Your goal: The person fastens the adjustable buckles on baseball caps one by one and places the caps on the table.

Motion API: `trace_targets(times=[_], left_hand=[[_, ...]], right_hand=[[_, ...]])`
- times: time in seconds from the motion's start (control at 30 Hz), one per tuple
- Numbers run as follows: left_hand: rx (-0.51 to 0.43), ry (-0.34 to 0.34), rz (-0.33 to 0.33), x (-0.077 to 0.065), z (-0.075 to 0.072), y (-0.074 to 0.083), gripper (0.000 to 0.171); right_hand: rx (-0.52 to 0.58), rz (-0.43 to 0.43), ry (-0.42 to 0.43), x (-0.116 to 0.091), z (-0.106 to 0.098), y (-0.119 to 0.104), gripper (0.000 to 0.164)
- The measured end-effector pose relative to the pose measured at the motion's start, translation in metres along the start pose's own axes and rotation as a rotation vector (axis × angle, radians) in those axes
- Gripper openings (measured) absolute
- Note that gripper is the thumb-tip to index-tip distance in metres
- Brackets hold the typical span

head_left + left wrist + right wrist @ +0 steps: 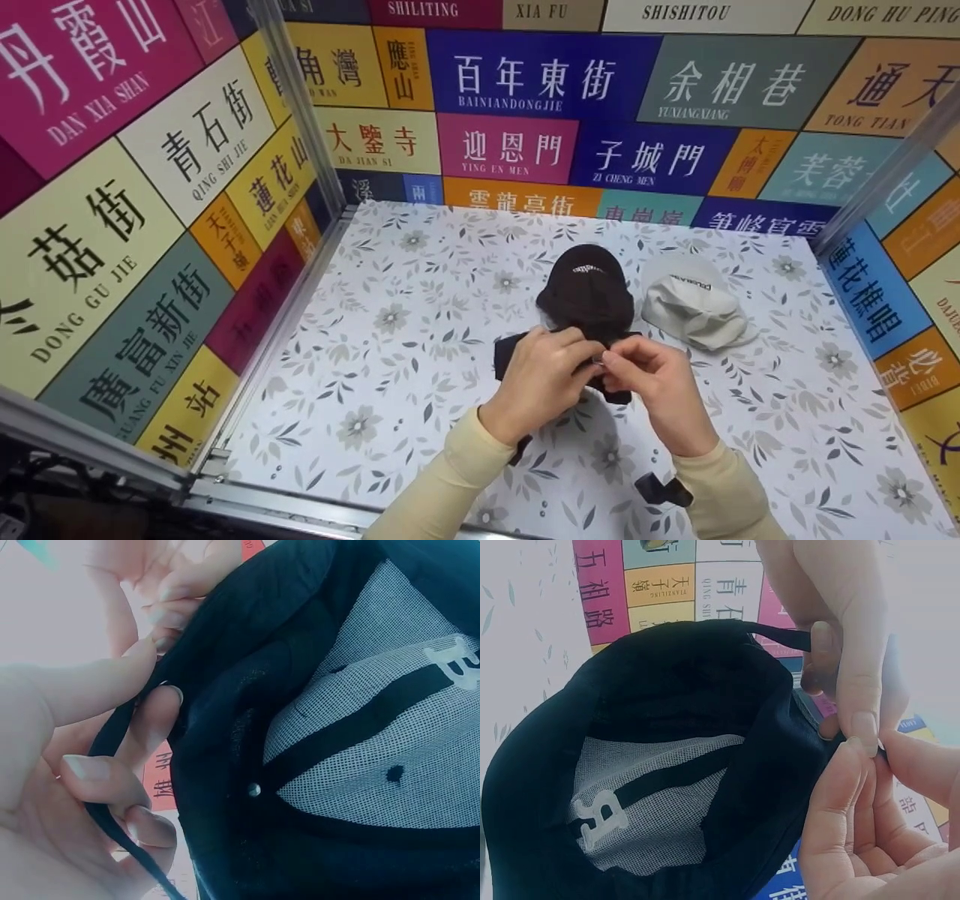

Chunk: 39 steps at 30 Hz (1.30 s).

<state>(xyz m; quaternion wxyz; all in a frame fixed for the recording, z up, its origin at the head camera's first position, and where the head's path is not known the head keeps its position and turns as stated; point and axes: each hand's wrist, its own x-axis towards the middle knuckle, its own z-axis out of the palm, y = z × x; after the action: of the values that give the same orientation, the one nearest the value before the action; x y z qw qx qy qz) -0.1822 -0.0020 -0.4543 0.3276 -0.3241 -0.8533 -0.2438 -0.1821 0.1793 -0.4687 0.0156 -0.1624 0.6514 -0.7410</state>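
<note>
Both hands work at the back strap of a black cap (225,727) with a pale mesh lining and a white letter inside. My left hand (544,375) pinches the narrow strap (114,727) between thumb and finger, its loose end running down across the fingers. Fingertips of my right hand (660,382) meet the left ones and pinch the strap near the cap's edge. A small shiny bit shows between them in the head view. Just beyond the fingers there, a dark cap (589,281) has pale lettering, and black fabric (508,356) shows beside the left hand.
A whitish cap (694,304) with dark lettering lies right of the dark one. All is above a table with a floral cover (360,360). Walls of coloured sign panels (540,75) stand behind and at both sides, with metal frame posts (296,97) at the corners.
</note>
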Motion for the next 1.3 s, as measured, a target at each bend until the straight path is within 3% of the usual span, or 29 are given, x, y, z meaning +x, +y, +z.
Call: trace_targets(times=[0.4, 0.7, 1.3], left_hand=[[-0.011, -0.001, -0.008, -0.0019, -0.0012, -0.0032, 0.011], [-0.012, -0.006, 0.001, -0.0023, -0.0013, -0.0001, 0.011], [-0.004, 0.0, 0.023, -0.002, 0.0013, 0.003, 0.012]], right_hand=[[-0.021, 0.012, 0.044, -0.0008, -0.0054, -0.0002, 0.02], [-0.09, 0.022, -0.019, 0.0, -0.0042, 0.0008, 0.02], [-0.139, -0.013, 0.004, -0.003, -0.0027, 0.002, 0.015]])
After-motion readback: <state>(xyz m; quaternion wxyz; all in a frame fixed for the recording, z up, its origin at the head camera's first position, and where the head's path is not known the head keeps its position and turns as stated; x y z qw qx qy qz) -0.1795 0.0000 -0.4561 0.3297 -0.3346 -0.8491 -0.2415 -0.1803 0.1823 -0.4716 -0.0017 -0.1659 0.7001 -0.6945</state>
